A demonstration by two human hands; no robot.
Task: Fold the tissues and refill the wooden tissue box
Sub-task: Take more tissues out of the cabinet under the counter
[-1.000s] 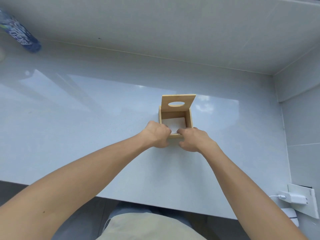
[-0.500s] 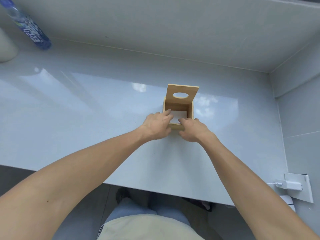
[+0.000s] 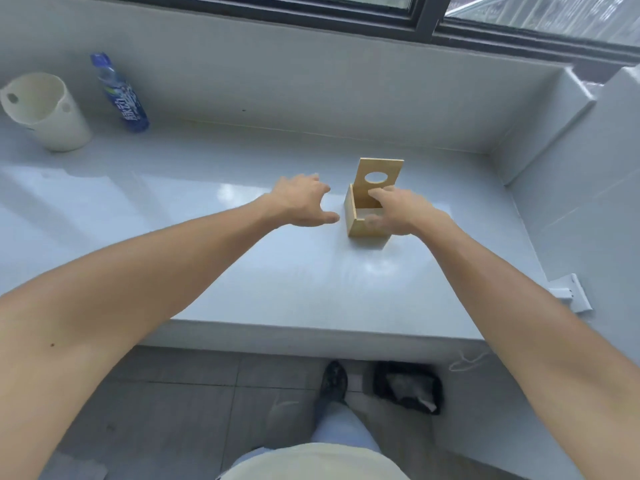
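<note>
A small square box of pale wood [image 3: 360,225] stood a little right of the frame's centre on the glossy white counter [image 3: 207,271], its flat wooden lid with an oval hole [image 3: 379,175] standing upright at the far side. White tissue [image 3: 369,213] showed inside, low in the box. The right hand [image 3: 403,213] reached over the open top with fingers loosely spread, gripping nothing that could be made out; motion blur hid the fingertips. The left hand [image 3: 301,202] hovered just left of the box, apart from it, fingers splayed and empty. At upper left stood a white plastic cup with side holes [image 3: 45,110] and a blue-labelled drinks bottle [image 3: 119,93].
</note>
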